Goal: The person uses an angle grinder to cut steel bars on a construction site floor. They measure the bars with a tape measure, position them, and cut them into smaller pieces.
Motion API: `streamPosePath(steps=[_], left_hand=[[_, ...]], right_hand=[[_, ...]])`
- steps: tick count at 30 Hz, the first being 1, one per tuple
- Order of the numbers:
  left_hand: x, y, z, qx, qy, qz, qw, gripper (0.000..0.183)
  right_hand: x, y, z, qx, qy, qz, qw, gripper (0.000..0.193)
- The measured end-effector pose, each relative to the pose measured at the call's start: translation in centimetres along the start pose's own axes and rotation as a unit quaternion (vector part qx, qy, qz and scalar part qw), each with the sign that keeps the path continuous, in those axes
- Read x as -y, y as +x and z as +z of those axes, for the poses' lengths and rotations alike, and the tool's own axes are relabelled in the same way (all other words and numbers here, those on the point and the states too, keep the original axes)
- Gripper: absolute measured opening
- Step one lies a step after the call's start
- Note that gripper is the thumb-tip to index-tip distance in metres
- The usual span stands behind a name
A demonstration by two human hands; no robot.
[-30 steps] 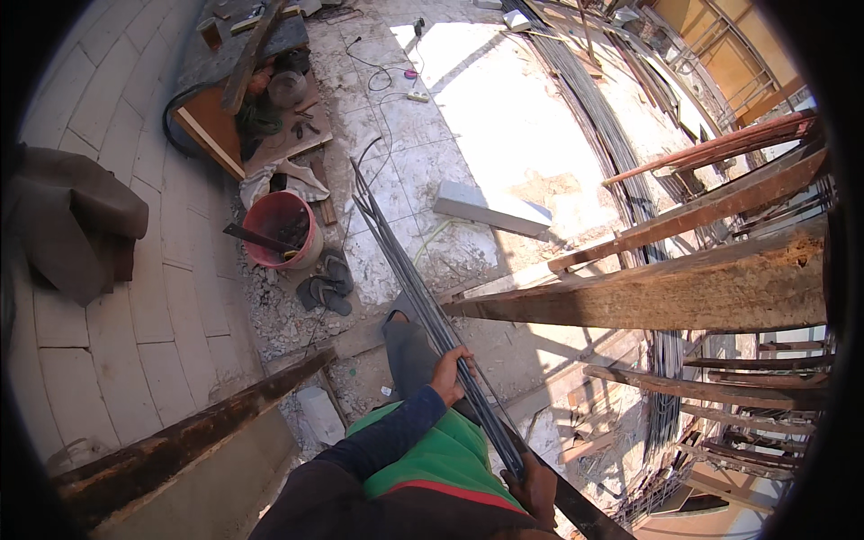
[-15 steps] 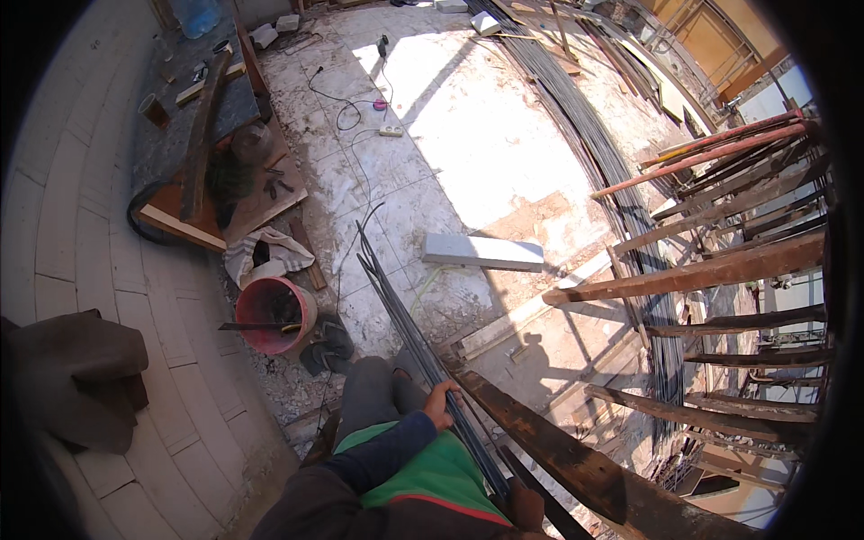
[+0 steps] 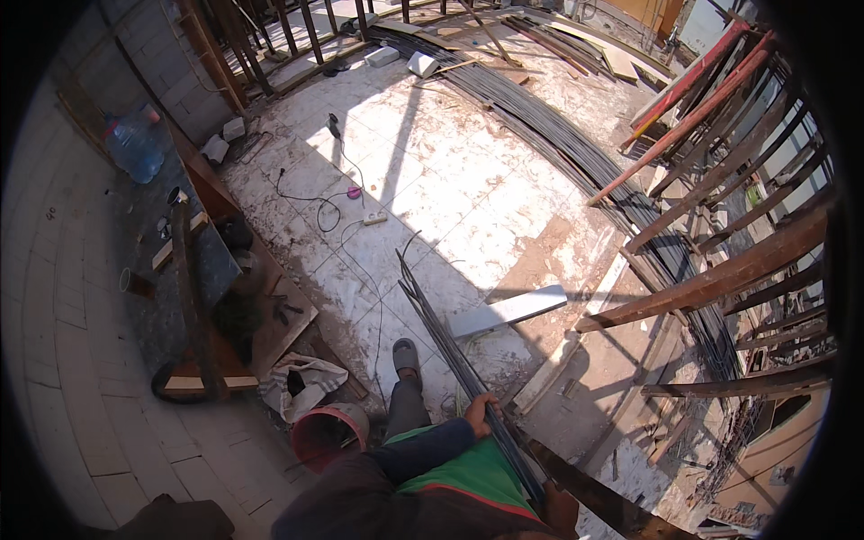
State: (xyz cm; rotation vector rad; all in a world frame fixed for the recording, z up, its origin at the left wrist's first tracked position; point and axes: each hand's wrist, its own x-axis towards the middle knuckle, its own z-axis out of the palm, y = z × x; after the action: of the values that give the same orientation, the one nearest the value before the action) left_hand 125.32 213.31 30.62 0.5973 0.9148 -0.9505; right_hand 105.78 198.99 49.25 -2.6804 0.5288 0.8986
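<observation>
A bundle of thin dark steel rods [image 3: 437, 335] runs from beside my body out in front of me, its far tips slightly spread, one of them bent. My left hand [image 3: 483, 414] is closed round the bundle at about waist height. Further back along the same rods, at the lower edge, my right hand [image 3: 560, 510] is wrapped round them; part of it is in shadow. One sandalled foot [image 3: 406, 355] is forward on the tiles. A long pale block [image 3: 509, 310] lies on the floor just right of the rod tips.
At left stand a work table [image 3: 148, 256] with clutter and a red bucket [image 3: 331, 438]. A power strip [image 3: 375, 219] and cords lie ahead. Wooden props [image 3: 711, 275] slant in from the right, over a long pile of steel rods [image 3: 558, 135]. A dark beam [image 3: 594, 481] passes close on my right.
I have stepped forward, one foot now out ahead, and the view has turned and tipped up toward the far end. Both hands keep their hold on the rods, which travel with me.
</observation>
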Motion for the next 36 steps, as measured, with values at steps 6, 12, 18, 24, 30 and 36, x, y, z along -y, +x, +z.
streamPosePath(steps=[6, 12, 18, 24, 30, 36], left_hand=[[-16.1, 4.8, 1.7, 0.087, -0.005, -0.011, 0.996, 0.009], [-28.8, 6.0, 7.6, 0.106, 0.024, 0.015, 0.994, 0.01], [-40.5, 11.6, 11.4, 0.11, 0.0, -0.017, 0.994, 0.011], [-53.3, 18.0, 17.5, 0.09, 0.03, 0.024, 0.995, 0.008], [-65.0, 20.7, 24.7, 0.043, -0.027, 0.046, 0.998, 0.011], [-76.5, 24.2, 30.5, 0.027, -0.019, 0.069, 0.997, 0.01]], right_hand=[[14.2, 8.8, -8.1, -0.001, 0.041, 0.067, 0.997, 0.037], [19.2, 17.3, -11.5, -0.062, 0.087, 0.042, 0.993, 0.048], [24.8, 27.9, -16.2, -0.014, 0.081, 0.073, 0.994, 0.051], [30.0, 42.3, -25.7, -0.006, 0.041, 0.061, 0.997, 0.047], [33.9, 53.5, -36.9, 0.013, 0.027, 0.029, 0.999, 0.039], [37.9, 64.1, -43.8, 0.017, 0.013, 0.007, 1.0, 0.04]])
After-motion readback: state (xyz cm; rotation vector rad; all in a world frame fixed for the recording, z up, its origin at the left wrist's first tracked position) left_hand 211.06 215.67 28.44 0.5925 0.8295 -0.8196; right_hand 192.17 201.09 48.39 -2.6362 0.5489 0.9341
